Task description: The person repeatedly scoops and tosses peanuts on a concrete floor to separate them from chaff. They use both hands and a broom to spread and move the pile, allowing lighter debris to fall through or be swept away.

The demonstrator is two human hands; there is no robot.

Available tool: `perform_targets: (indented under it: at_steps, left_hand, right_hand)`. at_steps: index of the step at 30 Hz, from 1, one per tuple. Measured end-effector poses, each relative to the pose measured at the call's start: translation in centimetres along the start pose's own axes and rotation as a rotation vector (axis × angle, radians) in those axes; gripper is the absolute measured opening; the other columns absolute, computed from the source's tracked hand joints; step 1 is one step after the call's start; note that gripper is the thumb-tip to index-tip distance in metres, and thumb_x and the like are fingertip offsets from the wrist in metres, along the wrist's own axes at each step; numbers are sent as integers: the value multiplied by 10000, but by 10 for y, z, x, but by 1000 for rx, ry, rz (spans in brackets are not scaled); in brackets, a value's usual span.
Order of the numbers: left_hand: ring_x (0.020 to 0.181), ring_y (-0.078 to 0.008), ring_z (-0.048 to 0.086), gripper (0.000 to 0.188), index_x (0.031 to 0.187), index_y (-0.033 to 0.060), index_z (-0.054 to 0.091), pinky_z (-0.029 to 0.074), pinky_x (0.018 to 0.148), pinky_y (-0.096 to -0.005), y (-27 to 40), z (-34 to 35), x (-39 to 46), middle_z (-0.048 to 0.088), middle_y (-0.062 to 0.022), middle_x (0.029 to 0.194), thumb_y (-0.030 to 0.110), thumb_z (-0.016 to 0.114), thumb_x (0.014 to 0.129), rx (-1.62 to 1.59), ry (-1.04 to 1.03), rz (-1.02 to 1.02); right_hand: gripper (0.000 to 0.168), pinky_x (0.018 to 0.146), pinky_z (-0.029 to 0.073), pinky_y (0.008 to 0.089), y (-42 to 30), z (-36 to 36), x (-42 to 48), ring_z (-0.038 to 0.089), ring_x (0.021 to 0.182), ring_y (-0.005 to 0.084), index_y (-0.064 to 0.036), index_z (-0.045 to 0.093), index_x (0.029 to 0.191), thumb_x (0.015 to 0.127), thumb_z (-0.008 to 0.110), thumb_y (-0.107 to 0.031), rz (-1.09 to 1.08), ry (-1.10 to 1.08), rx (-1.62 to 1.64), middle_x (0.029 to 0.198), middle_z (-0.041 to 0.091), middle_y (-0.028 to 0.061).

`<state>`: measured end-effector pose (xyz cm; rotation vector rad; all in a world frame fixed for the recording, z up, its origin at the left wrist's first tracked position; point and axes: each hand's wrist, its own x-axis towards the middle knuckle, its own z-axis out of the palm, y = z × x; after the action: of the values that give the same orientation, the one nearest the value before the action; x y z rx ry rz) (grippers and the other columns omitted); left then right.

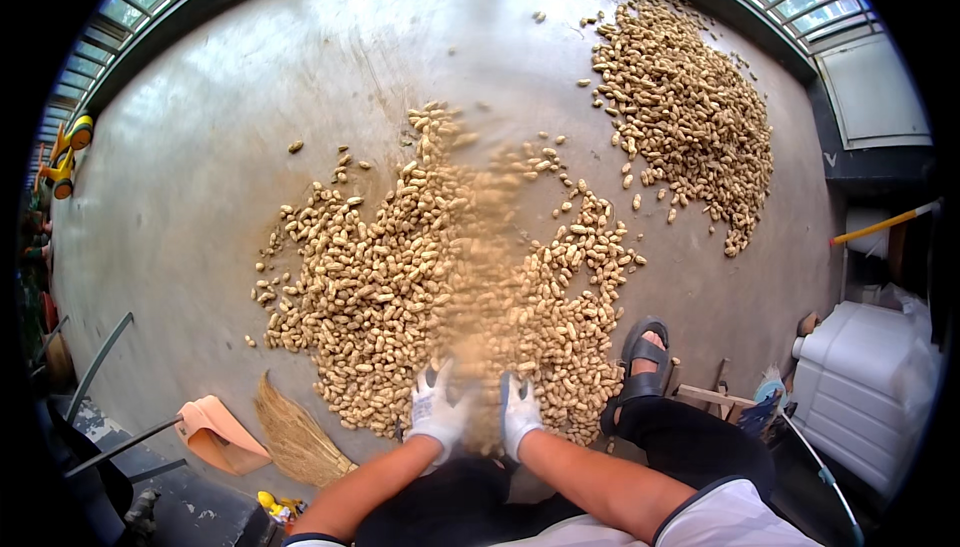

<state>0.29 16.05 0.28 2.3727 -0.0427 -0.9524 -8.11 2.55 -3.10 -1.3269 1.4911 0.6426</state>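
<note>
My left hand point(439, 412), in a white work glove, is at the near edge of a large spread of unshelled peanuts point(367, 269), its fingers apart. Close to its right, my right hand point(519, 413), gloved in white with dark fingertips, touches the same spread with fingers parted. Between and ahead of my hands a band of peanuts is blurred by motion. No held object can be made out in either hand; peanuts partly hide the fingertips. A second peanut pile point(682, 111) lies at the far right on the grey floor point(187, 149).
A straw broom point(296, 434) and a pink dustpan point(221, 434) lie at the near left. My sandaled foot point(645, 359) stands beside the peanuts on the right. A white plastic container point(855, 389) is at the right edge, a yellow toy vehicle point(67, 157) at the far left.
</note>
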Motion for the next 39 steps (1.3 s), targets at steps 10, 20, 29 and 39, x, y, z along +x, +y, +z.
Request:
perform_targets:
  at_steps: [10, 20, 29, 39]
  left_hand:
    - [1295, -324, 575, 559, 1440, 105, 613, 456, 1111, -395, 24, -33, 7, 571, -187, 1396, 218, 773, 918, -380, 70, -150]
    - [1234, -335, 609, 558, 1391, 89, 644, 486, 1066, -413, 104, -90, 12, 599, -160, 1316, 211, 818, 876, -279, 263, 23]
    - [1246, -354, 590, 616, 1405, 141, 634, 484, 1061, -436, 129, -66, 9, 586, -182, 1339, 298, 834, 844, -38, 246, -142]
    - [1247, -357, 587, 640, 1374, 154, 663, 488, 1053, -440, 181, -40, 40, 580, -178, 1331, 408, 822, 809, 107, 150, -104]
  right_hand:
    - [672, 1022, 492, 532, -15, 37, 1, 503, 1347, 320, -196, 459, 1531, 998, 591, -585, 339, -722, 929, 1538, 487, 117]
    - [511, 901, 558, 450, -90, 33, -10, 674, 1019, 288, -123, 676, 1320, 987, 651, -511, 309, -759, 1020, 1203, 716, 123]
    - [486, 896, 555, 475, -53, 21, 34, 673, 1018, 310, -124, 686, 1290, 990, 645, -504, 579, -1792, 1498, 1166, 728, 123]
    - [441, 855, 584, 462, -84, -27, 47, 714, 915, 282, -197, 735, 1122, 1032, 518, -570, 418, -1338, 1319, 1031, 774, 66]
